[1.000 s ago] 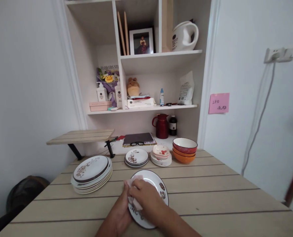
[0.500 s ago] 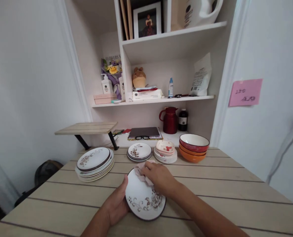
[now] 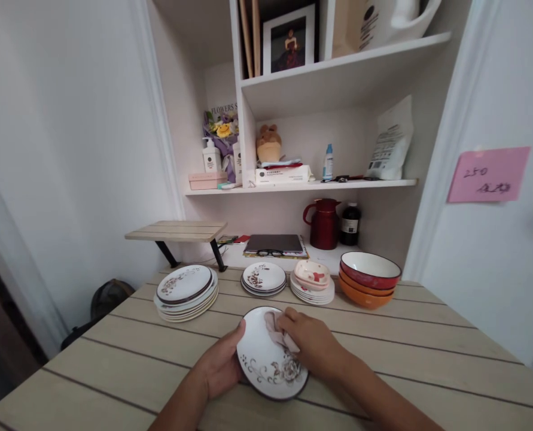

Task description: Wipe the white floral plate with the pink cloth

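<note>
Pale slatted wooden tabletop (image 3: 405, 353) set against white shelves. Near its front edge, the left hand (image 3: 219, 368) grasps the left rim of a white floral plate (image 3: 261, 362), which is tilted up toward the viewer. The right hand (image 3: 313, 341) clutches a crumpled pink cloth (image 3: 276, 328) and presses it on the plate's upper part. Along the far edge sit a stack of larger plates (image 3: 185, 290) and stacked red and orange bowls (image 3: 369, 278).

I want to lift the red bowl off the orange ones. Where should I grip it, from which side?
Probably pinch the red bowl by its near rim, coming from above: it sits upright, nested in the orange bowls, so only its rim band stands free.
</note>
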Motion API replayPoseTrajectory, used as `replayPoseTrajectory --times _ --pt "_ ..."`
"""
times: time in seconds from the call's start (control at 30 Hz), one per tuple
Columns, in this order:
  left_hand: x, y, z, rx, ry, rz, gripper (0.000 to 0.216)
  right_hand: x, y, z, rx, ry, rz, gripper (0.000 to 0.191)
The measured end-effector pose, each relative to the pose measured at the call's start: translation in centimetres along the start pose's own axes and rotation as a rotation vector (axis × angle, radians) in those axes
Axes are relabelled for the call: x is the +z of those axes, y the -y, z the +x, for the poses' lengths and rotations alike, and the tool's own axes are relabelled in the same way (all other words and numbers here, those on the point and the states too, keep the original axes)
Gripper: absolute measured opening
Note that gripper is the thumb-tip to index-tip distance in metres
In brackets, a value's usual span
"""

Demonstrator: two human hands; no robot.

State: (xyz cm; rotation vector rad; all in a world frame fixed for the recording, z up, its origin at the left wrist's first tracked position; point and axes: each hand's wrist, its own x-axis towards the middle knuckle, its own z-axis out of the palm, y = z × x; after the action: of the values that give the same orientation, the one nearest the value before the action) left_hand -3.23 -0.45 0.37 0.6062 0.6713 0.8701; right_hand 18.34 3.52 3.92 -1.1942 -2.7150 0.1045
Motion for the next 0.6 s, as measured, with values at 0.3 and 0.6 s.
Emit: replayPoseTrajectory --times 0.3,0.6 --pt "0.0 0.0 -0.1 0.038 0.086 -0.019 0.06 0.7 3.8 -3.3 0.057 0.038 0.021 0.046" --pt "0.3 0.0 0.0 0.082 0.185 -0.108 0.069 1.5 8.4 0.7 0.143 -0.097 0.084 0.049"
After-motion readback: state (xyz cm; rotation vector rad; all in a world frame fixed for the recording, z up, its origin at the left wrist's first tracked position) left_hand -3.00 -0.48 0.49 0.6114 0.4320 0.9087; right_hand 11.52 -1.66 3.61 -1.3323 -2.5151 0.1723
